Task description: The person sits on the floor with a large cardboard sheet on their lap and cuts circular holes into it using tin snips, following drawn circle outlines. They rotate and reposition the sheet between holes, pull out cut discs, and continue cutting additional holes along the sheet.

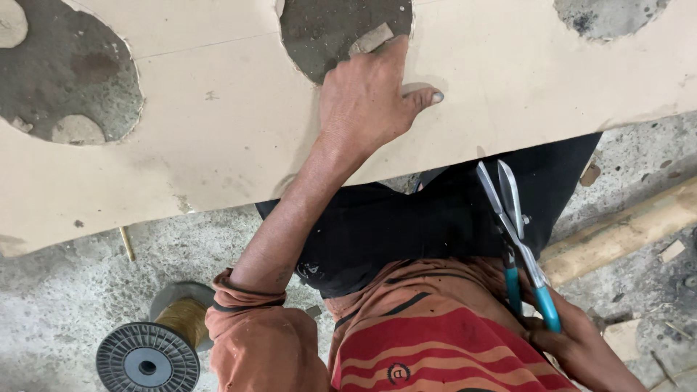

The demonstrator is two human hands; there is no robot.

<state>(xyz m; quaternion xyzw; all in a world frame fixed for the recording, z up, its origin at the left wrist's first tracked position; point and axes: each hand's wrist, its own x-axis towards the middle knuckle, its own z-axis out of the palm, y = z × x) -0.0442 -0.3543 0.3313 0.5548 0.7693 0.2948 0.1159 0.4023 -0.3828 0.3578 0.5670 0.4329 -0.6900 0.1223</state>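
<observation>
My left hand (370, 94) presses flat on a large beige cardboard sheet (218, 116), its fingers hooked over the edge of a round cut-out hole at the top middle. My right hand (581, 348) at the lower right grips the teal handles of metal shears (508, 210). The blades stand slightly apart and point up toward the sheet's near edge, a little short of it. The sheet has several round holes that show the grey floor beneath.
A grey plastic spool of yellowish wire (156, 348) stands on the concrete floor at the lower left. A wooden plank (624, 232) lies at the right, with small scraps of wood and board (671, 250) scattered near it.
</observation>
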